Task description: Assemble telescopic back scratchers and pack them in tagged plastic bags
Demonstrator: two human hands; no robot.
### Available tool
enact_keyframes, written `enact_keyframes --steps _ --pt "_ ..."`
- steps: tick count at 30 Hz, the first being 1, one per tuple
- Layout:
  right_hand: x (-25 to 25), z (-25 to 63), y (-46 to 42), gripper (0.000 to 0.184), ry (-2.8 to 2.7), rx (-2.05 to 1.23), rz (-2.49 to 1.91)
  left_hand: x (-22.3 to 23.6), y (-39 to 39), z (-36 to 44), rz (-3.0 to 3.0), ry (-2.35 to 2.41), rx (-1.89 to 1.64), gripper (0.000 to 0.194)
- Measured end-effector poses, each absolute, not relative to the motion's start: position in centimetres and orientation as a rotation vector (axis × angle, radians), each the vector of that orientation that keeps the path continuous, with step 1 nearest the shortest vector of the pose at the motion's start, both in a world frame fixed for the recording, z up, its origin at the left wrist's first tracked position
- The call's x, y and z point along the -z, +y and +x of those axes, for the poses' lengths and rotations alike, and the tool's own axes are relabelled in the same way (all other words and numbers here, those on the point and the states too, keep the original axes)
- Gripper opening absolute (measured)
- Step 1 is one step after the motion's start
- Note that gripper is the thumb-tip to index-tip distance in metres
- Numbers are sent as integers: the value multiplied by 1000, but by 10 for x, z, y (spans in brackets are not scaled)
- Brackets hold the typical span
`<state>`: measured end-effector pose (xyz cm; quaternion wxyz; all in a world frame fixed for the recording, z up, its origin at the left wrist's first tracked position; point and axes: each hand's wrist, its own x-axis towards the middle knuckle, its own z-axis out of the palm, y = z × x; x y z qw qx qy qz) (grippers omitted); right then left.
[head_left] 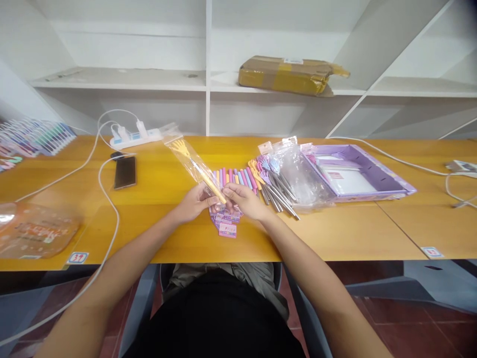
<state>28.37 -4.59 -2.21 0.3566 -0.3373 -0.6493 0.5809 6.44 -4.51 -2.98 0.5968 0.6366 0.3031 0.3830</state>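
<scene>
Both my hands meet over the middle of the table around a yellow back scratcher (211, 185) in a clear plastic bag (172, 133). Its hand-shaped head points up and to the left. My left hand (196, 203) grips the lower part of the bag and handle. My right hand (244, 200) has its fingers closed at the handle's bottom end. Below them lie several small purple printed cards (227, 229). Behind my hands is a row of coloured handles (242, 177). To the right rest several back scratcher heads with metal rods (278, 194).
A pile of clear bags (303, 179) lies beside a purple display box (389, 181). At left are a phone (125, 172), a power strip (137, 137), white cables and an orange plastic pouch (40, 231). A torn carton (286, 74) sits on the shelf.
</scene>
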Motion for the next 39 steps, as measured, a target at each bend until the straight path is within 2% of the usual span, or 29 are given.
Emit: enact_keyframes --steps 4,9,15,17,22,25,30,35,39 --pt "16 279 -38 61 -1614 -1442 -871 21 -50 56 1513 662 -622 44" --pt "7 269 -58 51 -1595 -1463 -933 8 -43 38 1536 610 -198 39" --pt "20 259 -150 42 -1560 -1672 -1018 -8 -26 21 1483 741 -775 48" --pt "27 259 -173 41 -1523 -1758 -1044 -8 -30 23 1579 710 -684 53" --pt "38 265 -188 42 -1511 -1921 -1034 4 -42 38 1959 754 -439 24" --pt "44 268 -186 45 -1471 -1994 -1016 13 -42 43 2068 805 -474 25" --pt "52 268 -189 41 -1570 -1873 -1067 17 -39 42 2024 754 -548 48" --pt "47 271 -192 37 -1762 -1675 -1183 15 -43 45 1991 795 -586 23" --pt "33 290 -177 33 -1988 -1227 -1321 13 -46 48 1962 894 -594 22"
